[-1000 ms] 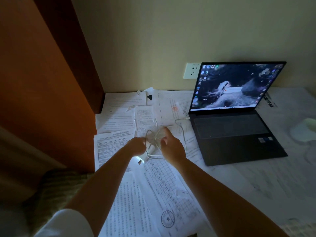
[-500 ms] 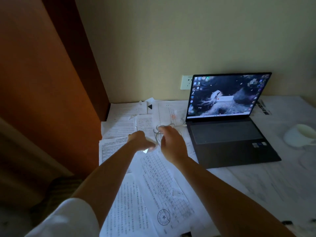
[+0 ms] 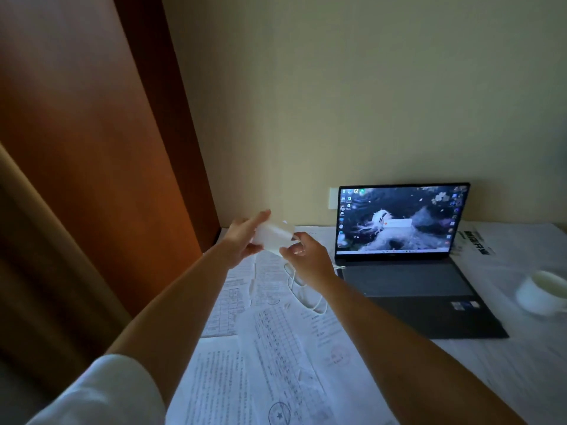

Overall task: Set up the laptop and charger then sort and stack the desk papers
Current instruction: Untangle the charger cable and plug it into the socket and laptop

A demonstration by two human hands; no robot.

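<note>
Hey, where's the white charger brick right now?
The charger brick is off the desk, held between the left hand and the right hand, left of the laptop and below-left of the wall socket.

White cup [image 3: 543,294] sat on desk at far right, near edge of frame, just right of the keyboard end. Wall socket [image 3: 333,197] was on pale yellowish wall [image 3: 337,87], low down, partly hidden at its right side. Brown wooden panel [image 3: 92,133] stood at left, w/ tan curtain-like fabric [image 3: 40,256] in front of it.
</note>
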